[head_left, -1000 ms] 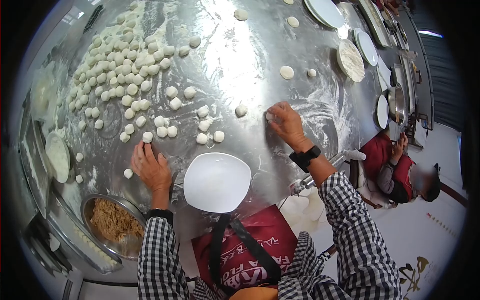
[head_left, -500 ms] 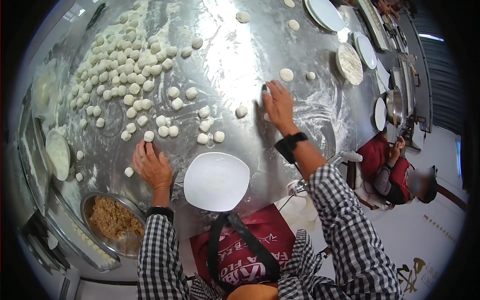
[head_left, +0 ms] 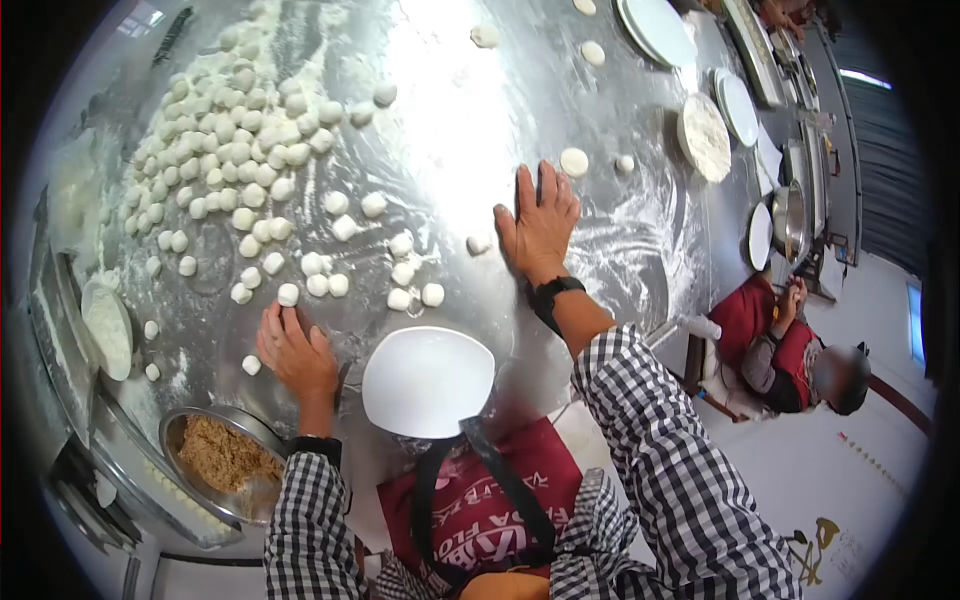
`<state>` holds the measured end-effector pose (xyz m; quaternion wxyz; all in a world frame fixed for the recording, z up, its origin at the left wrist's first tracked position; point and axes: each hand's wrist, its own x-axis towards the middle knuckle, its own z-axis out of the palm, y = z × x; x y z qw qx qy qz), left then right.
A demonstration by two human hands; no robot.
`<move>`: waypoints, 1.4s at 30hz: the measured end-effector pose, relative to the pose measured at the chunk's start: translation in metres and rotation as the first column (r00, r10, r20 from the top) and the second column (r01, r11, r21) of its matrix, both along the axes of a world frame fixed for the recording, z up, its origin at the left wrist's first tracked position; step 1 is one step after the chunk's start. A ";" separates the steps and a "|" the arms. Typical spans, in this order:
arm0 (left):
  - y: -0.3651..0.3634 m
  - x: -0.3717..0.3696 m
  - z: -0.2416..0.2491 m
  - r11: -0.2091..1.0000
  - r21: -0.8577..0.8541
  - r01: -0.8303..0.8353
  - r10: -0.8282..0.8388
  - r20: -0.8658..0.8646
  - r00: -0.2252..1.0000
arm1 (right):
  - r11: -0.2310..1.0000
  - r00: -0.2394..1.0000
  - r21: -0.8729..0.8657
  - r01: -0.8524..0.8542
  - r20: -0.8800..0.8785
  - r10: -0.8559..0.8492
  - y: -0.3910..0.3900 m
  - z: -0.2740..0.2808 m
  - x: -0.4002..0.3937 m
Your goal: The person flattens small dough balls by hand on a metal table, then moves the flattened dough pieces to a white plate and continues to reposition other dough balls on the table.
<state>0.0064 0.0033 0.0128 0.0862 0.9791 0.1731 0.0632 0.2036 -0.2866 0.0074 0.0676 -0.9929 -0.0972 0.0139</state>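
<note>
My left hand (head_left: 298, 355) rests on the floured metal table, its fingertips at a small white dough ball (head_left: 288, 294); the fingers are apart. Palm down on the table, my right hand (head_left: 540, 222) has its fingers spread, just right of a lone dough ball (head_left: 478, 244). Beyond its fingertips lies a flattened dough disc (head_left: 574, 162). A white square plate (head_left: 428, 382) stands between my forearms at the near edge. The big group of dough balls (head_left: 240, 150) spreads over the upper left.
A steel bowl of brown filling (head_left: 222, 455) is at lower left, a bowl of flour (head_left: 106, 328) at far left. Another flour bowl (head_left: 705, 138) and stacked white plates (head_left: 658, 30) stand at upper right. A person in a red vest (head_left: 785, 350) sits at the right.
My right hand has moved slightly left and turned flat, with its fingers now spread. The view has shifted a little. My left hand stays at the same dough ball.
</note>
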 end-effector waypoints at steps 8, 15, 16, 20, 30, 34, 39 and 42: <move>-0.002 -0.006 -0.005 1.000 -0.009 -0.001 0.001 0.053 0.999 | 0.541 0.977 0.823 0.173 -0.213 0.012 -0.047 -0.003 0.026; -0.003 -0.006 -0.004 1.000 -0.020 -0.012 0.013 0.053 0.999 | 0.457 0.963 0.852 0.257 -0.267 -0.044 -0.034 0.028 0.010; -0.003 -0.007 -0.004 1.000 -0.018 -0.021 0.022 0.043 0.999 | 0.538 0.971 0.815 0.214 -0.237 -0.028 -0.034 0.023 0.009; -0.004 -0.006 -0.005 0.999 -0.018 -0.028 0.028 0.037 0.999 | 0.699 0.998 0.713 -0.058 0.032 0.051 -0.017 0.012 0.013; -0.004 -0.004 -0.003 0.999 -0.027 -0.024 0.026 0.057 0.998 | 0.937 0.919 0.343 -0.070 -0.344 0.194 0.025 0.037 -0.011; -0.003 -0.006 -0.005 1.000 -0.018 -0.025 0.026 0.065 0.998 | 0.845 0.987 0.518 -0.134 -0.011 0.163 0.023 0.031 -0.013; -0.002 -0.007 -0.008 0.999 0.008 -0.034 0.034 0.035 0.999 | 0.902 0.963 0.338 -0.268 0.123 0.240 0.019 0.026 -0.023; -0.002 -0.007 -0.008 0.999 -0.002 -0.034 0.034 0.035 0.999 | 0.908 0.969 0.337 -0.248 0.100 0.227 0.017 0.026 -0.026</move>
